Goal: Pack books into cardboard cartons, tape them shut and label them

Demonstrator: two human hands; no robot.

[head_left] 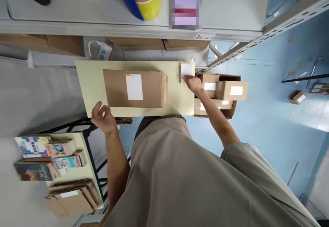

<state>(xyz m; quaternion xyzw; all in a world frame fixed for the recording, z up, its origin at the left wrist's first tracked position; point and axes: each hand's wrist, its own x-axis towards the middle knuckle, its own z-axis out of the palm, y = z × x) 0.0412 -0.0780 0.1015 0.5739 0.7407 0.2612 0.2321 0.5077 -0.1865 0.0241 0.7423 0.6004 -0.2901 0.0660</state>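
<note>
A closed brown cardboard box (117, 89) lies on the pale yellow tabletop (180, 107) before me, with a white label (134, 87) on its upper face. My left hand (103, 118) hovers near the table's front edge, by the box's lower left corner, fingers loosely bent and apart, holding nothing. At the table's right end, my right hand (193, 84) has its fingers pinched at the lower edge of a white paper label stack (186, 70). Whether one sheet or several are between those fingertips is hidden.
Right of the table, an open carton (233, 108) holds several labelled boxes. A side table at lower left bears books (34, 171) and flattened cardboard (69, 201). Overhead, a grey shelf (231, 11) carries tape rolls (151, 6); its metal post (280, 31) stands right.
</note>
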